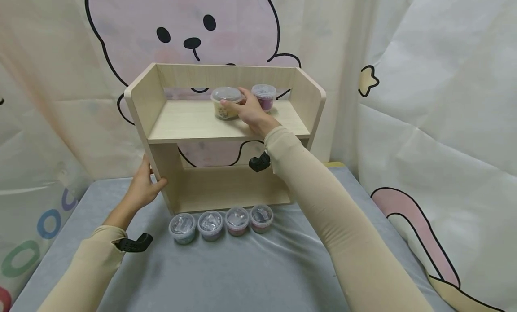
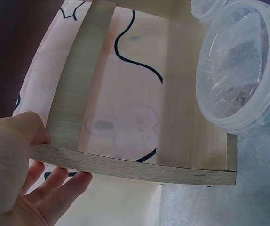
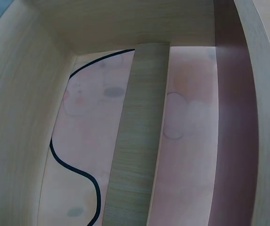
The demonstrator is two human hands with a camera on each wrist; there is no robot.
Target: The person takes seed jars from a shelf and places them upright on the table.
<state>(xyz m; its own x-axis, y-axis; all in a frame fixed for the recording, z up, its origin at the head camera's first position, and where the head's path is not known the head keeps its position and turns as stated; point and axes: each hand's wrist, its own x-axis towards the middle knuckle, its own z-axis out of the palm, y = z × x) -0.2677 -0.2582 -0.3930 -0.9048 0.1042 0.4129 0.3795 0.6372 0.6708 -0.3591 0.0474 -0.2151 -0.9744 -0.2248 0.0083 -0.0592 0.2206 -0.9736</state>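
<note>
A two-tier pale wooden shelf (image 1: 186,123) stands on the table. On its upper board, my right hand (image 1: 255,113) holds a clear lidded tub with yellow contents (image 1: 225,96), thumb and fingers at its right side. Just right of that hand is a lidded tub with purple contents (image 1: 264,93). My left hand (image 1: 142,186) grips the shelf's left side panel; in the left wrist view its thumb and fingers lie on either side of the panel edge (image 2: 139,170). The right wrist view shows only the shelf's inside (image 3: 137,141), with the hand out of sight.
Several lidded tubs (image 1: 237,217) stand in a row on the grey-blue tablecloth (image 1: 242,276), right before the shelf's base. One tub (image 2: 238,70) looms large in the left wrist view. Printed curtains (image 1: 323,29) hang behind and at both sides.
</note>
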